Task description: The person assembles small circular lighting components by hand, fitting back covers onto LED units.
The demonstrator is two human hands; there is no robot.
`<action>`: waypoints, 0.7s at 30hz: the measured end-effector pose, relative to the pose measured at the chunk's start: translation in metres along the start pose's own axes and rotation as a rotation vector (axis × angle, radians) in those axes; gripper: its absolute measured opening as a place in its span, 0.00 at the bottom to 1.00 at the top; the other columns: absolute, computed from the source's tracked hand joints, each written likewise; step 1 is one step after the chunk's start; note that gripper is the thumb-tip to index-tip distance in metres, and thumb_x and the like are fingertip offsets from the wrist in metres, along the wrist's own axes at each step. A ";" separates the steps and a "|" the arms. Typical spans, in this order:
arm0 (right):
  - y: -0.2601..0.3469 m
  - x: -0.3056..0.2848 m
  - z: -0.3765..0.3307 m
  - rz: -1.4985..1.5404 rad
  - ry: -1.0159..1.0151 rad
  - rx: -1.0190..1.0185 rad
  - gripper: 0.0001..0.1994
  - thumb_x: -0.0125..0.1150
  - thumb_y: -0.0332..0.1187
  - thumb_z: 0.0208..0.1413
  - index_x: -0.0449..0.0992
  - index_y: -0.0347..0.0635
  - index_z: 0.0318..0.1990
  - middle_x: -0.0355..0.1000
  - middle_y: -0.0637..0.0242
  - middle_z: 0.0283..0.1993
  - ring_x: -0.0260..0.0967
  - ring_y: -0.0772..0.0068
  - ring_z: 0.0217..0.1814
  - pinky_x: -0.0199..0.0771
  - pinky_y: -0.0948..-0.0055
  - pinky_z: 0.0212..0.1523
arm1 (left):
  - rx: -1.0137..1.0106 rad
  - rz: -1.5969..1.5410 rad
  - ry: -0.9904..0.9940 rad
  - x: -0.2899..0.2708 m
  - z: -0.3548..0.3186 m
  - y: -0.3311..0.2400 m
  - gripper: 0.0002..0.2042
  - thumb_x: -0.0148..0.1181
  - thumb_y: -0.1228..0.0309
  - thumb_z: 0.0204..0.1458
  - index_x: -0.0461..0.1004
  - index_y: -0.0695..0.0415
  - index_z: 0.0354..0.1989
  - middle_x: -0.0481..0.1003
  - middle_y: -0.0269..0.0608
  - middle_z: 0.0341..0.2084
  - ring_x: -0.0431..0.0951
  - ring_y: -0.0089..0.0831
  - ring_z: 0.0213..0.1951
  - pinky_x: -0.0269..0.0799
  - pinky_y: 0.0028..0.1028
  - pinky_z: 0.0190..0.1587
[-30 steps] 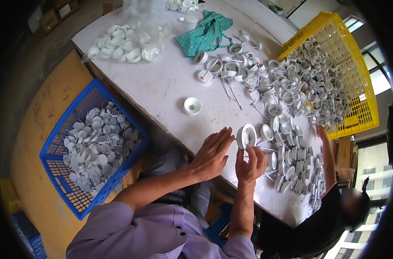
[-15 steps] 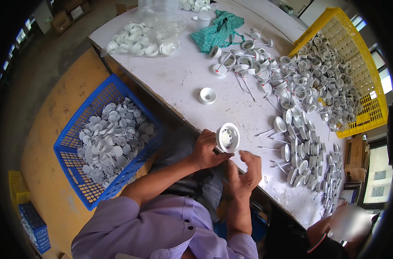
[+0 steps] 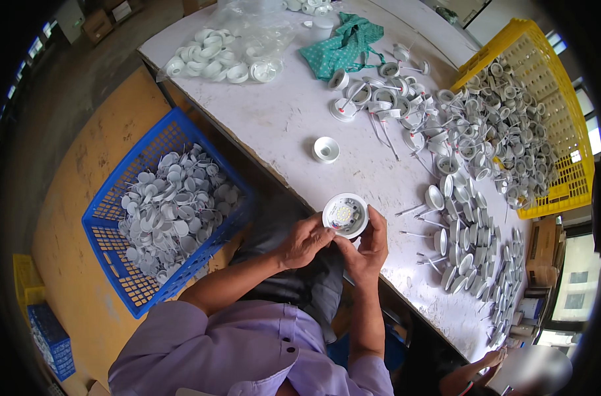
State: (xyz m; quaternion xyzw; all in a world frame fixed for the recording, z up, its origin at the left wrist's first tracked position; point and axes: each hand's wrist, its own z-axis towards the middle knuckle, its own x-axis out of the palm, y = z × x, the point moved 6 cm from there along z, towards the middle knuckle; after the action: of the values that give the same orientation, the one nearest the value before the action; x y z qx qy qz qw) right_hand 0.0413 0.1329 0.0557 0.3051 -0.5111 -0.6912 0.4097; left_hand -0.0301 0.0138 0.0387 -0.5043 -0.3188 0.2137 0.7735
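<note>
A white round LED downlight (image 3: 346, 225), its open face turned up, shows a board with small yellowish LEDs inside. I hold it over the near edge of the table with both hands. Fingers of my left hand (image 3: 303, 244) close on its lower left side. My right hand (image 3: 367, 251) grips the right side, thumb low and fingers up along the rim. Beyond it on the tabletop sits a single white cup-shaped housing (image 3: 326, 150), touched by neither hand.
Rows of white lamps with wires (image 3: 465, 237) cover the table's right side. A tipped yellow crate (image 3: 567, 188) spills more lamps. A clear bag (image 3: 264, 46) of white housings and a green cloth (image 3: 340, 49) lie farther back. At left stands a blue basket (image 3: 142, 305) of white discs. A co-worker's hand (image 3: 488, 362) shows lower right.
My right hand has come in from the right and closed on the downlight. The light has tilted to face more upward. The co-worker's hand has come into view.
</note>
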 end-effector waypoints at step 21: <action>-0.068 0.046 0.140 -0.863 0.131 -0.200 0.31 0.74 0.37 0.39 0.71 0.29 0.51 0.69 0.49 0.50 0.65 0.51 0.52 0.69 0.61 0.49 | -0.507 -0.171 -0.133 -0.092 -0.023 0.045 0.14 0.49 0.62 0.62 0.70 0.61 0.45 0.74 0.34 0.32 0.75 0.18 0.30 0.61 0.16 0.24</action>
State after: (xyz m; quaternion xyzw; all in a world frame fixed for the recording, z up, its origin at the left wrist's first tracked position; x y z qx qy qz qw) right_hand -0.1160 0.1659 0.0317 0.4923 -0.2406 -0.8242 0.1429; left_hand -0.0798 -0.0429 -0.0350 -0.6380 -0.4537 0.0938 0.6150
